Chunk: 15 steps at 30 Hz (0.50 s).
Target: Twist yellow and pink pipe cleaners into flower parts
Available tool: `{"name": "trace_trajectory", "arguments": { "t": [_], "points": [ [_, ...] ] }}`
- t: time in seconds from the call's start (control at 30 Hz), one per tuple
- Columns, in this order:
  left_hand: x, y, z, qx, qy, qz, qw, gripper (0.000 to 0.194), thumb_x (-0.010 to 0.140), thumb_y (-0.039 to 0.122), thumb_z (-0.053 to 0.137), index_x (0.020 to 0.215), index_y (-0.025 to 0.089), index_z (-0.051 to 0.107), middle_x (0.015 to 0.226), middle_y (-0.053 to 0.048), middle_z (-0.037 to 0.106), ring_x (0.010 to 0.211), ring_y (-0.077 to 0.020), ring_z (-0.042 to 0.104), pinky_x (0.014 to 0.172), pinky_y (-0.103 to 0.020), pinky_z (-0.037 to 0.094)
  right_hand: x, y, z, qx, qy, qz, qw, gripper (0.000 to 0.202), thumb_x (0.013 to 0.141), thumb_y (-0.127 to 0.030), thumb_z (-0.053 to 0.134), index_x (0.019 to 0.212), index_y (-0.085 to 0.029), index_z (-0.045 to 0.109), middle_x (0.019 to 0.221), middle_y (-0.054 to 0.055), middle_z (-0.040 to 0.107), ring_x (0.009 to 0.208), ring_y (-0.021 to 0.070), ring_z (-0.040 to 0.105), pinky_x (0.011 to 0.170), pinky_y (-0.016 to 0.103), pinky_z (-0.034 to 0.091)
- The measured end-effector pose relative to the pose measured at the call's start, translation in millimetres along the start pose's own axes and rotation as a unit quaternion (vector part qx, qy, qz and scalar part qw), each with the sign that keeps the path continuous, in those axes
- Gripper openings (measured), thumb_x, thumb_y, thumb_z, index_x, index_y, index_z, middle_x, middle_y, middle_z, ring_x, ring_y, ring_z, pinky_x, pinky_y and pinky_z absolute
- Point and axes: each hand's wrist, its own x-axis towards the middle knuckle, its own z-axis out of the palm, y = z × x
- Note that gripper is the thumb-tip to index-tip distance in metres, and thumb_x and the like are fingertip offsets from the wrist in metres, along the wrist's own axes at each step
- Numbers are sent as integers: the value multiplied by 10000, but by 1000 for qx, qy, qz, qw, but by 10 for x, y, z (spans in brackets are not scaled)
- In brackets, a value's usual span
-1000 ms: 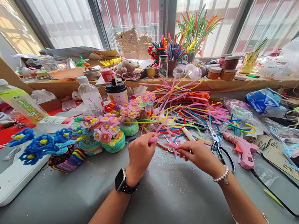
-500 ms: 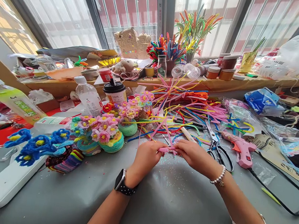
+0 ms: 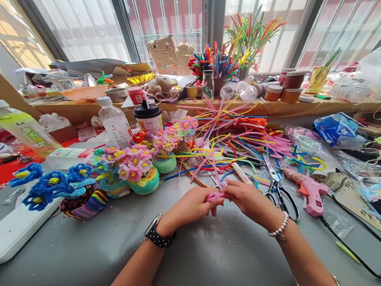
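Observation:
Close together over the grey table, both hands pinch a pink pipe cleaner (image 3: 212, 196) bent into a small loop shape. My left hand (image 3: 195, 206) grips it between thumb and fingers, while my right hand (image 3: 248, 202) holds its right end with the fingertips. Part of the pipe cleaner is hidden by the fingers. Just beyond the hands lies a loose heap of colourful pipe cleaners (image 3: 242, 130). Scissors (image 3: 276, 185) with dark handles rest to the right of my right hand, and a pink glue gun (image 3: 309, 192) lies farther right.
Pipe-cleaner flower pots (image 3: 144, 181) stand left of the hands, with blue flowers (image 3: 50, 185) nearer. Behind them are a clear bottle (image 3: 113, 120) and a lidded cup (image 3: 148, 117). A white device (image 3: 2, 244) lies at left. The glue gun's black cord (image 3: 342, 245) runs along the right.
My left hand has shifted slightly right and turned, its fingers now wrapping more over the pink pipe cleaner. My right hand stays nearly in place. The view has shifted a little.

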Motion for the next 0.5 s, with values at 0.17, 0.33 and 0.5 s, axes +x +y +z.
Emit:
{"name": "trace_trajectory", "arguments": {
  "t": [0.17, 0.33, 0.5],
  "points": [
    [38, -15, 44, -141, 36, -39, 989, 333, 830, 377, 292, 862, 141, 525, 628, -23, 605, 514, -103, 538, 545, -215, 428, 20, 61, 55, -40, 89, 90, 991, 114, 807, -211, 452, 832, -160, 551, 807, 69, 564, 750, 173, 534, 677, 292, 423],
    [73, -36, 32, -177, 178, -39, 967, 260, 828, 311, 315, 980, 152, 454, 719, -35, 609, 600, -117, 570, 597, -239, 444, 54, 8, 189, -106, 61, 113, 986, 179, 757, -332, 515, 706, -161, 521, 737, 67, 563, 704, 191, 532, 632, 302, 422],
    [75, -53, 23, -150, 232, -50, 960, 232, 823, 336, 337, 880, 158, 475, 500, 58, 445, 426, -72, 398, 460, -195, 338, 54, -56, 227, -136, 28, 135, 981, 95, 768, -202, 460, 724, -150, 526, 749, 83, 572, 712, 190, 539, 642, 290, 405]
  ]
}}
